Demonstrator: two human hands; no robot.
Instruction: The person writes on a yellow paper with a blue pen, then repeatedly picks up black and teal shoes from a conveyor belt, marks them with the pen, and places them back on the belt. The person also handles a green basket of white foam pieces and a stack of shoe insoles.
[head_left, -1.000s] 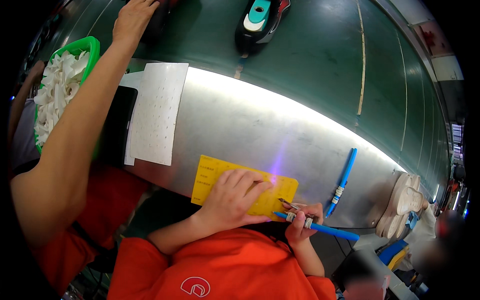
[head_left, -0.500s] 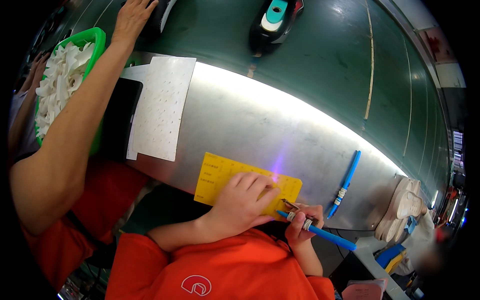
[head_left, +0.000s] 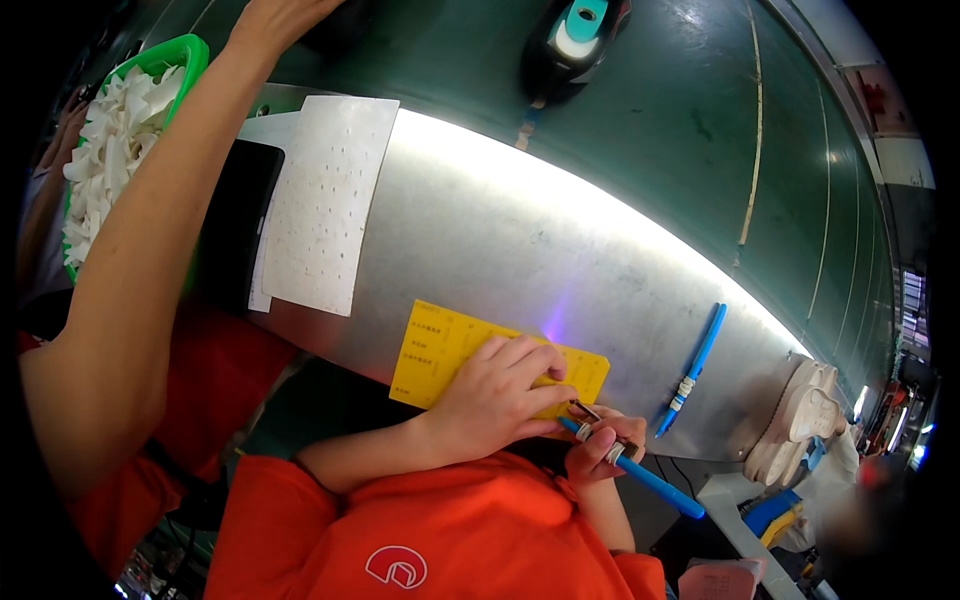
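Note:
A yellow card [head_left: 430,345] lies at the near edge of the shiny metal table [head_left: 520,240]. My left hand [head_left: 500,392] rests on the card with curled fingers and pins it down. My right hand [head_left: 598,450] is closed around a blue pen [head_left: 650,482], whose tip sits at the card's lower right edge. Both forearms come out of my orange shirt [head_left: 430,545]. A co-worker's bare arm [head_left: 150,270] stretches from the lower left past the table to the top edge, where its hand is cut off.
A white perforated sheet [head_left: 325,200] overlaps a black flat object [head_left: 230,230] at the table's left. A green basket of white pieces [head_left: 110,150] stands far left. A second blue pen [head_left: 695,365] and white shoes [head_left: 800,420] lie right. A teal-and-black device [head_left: 580,35] sits on the green belt.
My hands stay on the card and pen, almost unmoved. The view has drifted a little, and the co-worker's hand has slipped past the top edge.

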